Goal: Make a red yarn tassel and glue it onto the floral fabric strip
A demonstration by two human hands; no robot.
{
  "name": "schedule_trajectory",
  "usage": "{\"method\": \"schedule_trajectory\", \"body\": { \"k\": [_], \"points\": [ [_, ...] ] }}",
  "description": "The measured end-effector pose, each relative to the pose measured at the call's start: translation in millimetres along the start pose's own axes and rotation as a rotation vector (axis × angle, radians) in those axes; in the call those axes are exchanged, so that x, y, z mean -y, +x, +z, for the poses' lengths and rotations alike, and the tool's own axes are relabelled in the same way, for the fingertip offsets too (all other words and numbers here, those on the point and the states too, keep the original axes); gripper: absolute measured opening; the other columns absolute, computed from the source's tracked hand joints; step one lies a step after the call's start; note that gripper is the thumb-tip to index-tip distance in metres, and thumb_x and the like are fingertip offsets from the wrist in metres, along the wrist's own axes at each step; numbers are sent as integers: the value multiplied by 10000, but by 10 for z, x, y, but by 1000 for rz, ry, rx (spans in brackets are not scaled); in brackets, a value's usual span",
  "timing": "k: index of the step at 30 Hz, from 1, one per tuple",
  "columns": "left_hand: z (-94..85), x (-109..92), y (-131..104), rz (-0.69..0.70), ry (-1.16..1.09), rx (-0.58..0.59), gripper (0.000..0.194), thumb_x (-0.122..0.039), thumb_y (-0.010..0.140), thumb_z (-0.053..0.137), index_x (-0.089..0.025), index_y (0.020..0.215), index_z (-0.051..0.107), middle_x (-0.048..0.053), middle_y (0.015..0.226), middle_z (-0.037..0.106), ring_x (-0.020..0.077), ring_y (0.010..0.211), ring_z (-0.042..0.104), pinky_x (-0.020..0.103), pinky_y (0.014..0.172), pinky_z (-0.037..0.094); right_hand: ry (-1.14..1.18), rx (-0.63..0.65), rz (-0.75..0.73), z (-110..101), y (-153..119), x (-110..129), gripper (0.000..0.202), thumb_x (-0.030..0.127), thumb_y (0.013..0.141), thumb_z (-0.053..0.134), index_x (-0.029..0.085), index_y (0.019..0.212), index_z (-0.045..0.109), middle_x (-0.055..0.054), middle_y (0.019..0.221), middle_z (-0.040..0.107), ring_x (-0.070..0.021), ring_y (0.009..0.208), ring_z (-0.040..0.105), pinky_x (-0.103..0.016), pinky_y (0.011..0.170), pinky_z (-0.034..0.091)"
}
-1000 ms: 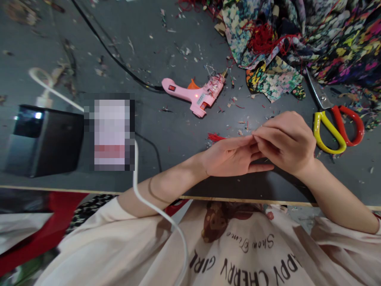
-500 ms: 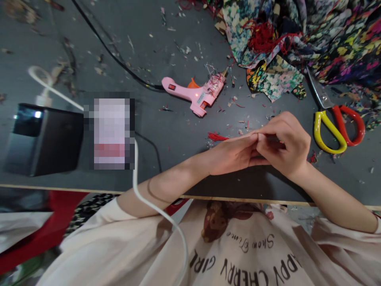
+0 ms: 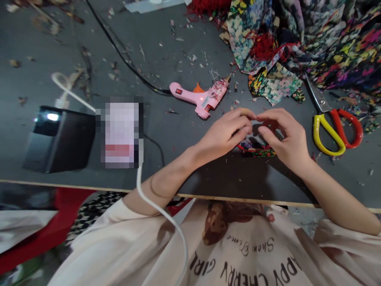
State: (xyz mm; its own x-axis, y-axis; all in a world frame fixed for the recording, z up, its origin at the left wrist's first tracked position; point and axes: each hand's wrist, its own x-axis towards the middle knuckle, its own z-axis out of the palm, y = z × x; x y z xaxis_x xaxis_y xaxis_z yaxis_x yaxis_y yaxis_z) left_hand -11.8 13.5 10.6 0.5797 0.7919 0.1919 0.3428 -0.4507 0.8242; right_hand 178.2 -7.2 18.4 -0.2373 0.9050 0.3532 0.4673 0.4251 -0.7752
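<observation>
right now i'm holding my two hands close together over the table [image 3: 181, 131], fingers bent and tips almost meeting, probably so that both can be attending to the same small spot. my right hand [image 3: 287, 137] is curving loosely, thumb and forefinger standing apart with nothing visible between them. my left hand [image 3: 228, 129] is arching palm-down beside it, thumb close to the other fingers; whether it is pinching anything fine, i cannot tell. just under the fingertips, partly hidden by my hands, a small red-edged floral piece [image 3: 258, 151] is resting, seemingly on the tabletop, and i'm guessing it is sitting there so that neither hand is needing to stretch. the pink glue gun [image 3: 205, 99] is lying beyond my left hand, its small light glowing and its nozzle pointing away from me, which is likely sparing my fingers the hot tip. its black cord [image 3: 119, 55] is running off to the far left, away from my wrists. at my right, the scissors [image 3: 323, 104] are lying with their handles towards me, presumably for easy grabbing, while the floral cloth [image 3: 342, 51] is bunching up farther out, perhaps to be keeping its bulk off my hands
</observation>
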Motion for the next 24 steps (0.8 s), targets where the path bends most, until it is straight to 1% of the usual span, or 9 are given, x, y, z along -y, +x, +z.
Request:
{"method": "schedule_trajectory", "body": {
  "k": [1, 4, 9, 16, 19, 24],
  "points": [
    [32, 34, -2, 26, 41, -8, 220, -284, 948, 418, -189, 819, 570, 87, 1174, 637, 182, 1132, 574, 335, 1014, 419, -5, -15, 9, 21, -14, 0, 123, 159, 841, 567, 198, 899, 667, -24, 858, 687, -125, 700, 602, -253, 628, 472],
    [80, 111, -13, 73, 98, -34, 232, -348, 961, 436, -196, 860, 579, 89, 1212, 630, 191, 1158, 560, 355, 1032, 407, -33, -17, -4, 65, -46, -10, 121, 149, 837, 568, 194, 836, 680, -8, 764, 682, -119, 653, 585, -250, 616, 461],
    [87, 149, -33, 120, 124, -26, 306, -392, 992, 390, -183, 907, 596, 110, 1208, 638, 188, 1157, 571, 345, 1024, 398, -39, 5, -79, 100, -83, -57, 122, 122, 825, 569, 196, 808, 665, 5, 749, 677, -104, 624, 565, -236, 602, 443],
    [101, 121, -47, 76, 196, 0, 437, -455, 1012, 276, -190, 920, 610, 100, 1239, 632, 193, 1171, 559, 343, 1009, 392, -57, 25, -134, 120, -98, -62, 113, 132, 847, 556, 198, 815, 642, 0, 741, 669, -117, 665, 600, -243, 629, 459],
    [116, 123, -49, 91, 227, 5, 429, -442, 1016, 268, -190, 931, 604, 96, 1242, 628, 189, 1167, 562, 337, 1005, 392, -104, 6, -177, 130, -93, -67, 135, 117, 839, 538, 202, 792, 632, -5, 724, 668, -130, 675, 614, -256, 650, 476],
    [128, 123, -53, 187, 276, 34, 342, -365, 1014, 320, -183, 966, 606, 94, 1212, 638, 183, 1116, 582, 331, 980, 417, -195, 3, -278, 119, -87, -96, 154, 95, 809, 519, 205, 720, 580, -15, 699, 639, -138, 658, 585, -258, 640, 467]
  ]
}}
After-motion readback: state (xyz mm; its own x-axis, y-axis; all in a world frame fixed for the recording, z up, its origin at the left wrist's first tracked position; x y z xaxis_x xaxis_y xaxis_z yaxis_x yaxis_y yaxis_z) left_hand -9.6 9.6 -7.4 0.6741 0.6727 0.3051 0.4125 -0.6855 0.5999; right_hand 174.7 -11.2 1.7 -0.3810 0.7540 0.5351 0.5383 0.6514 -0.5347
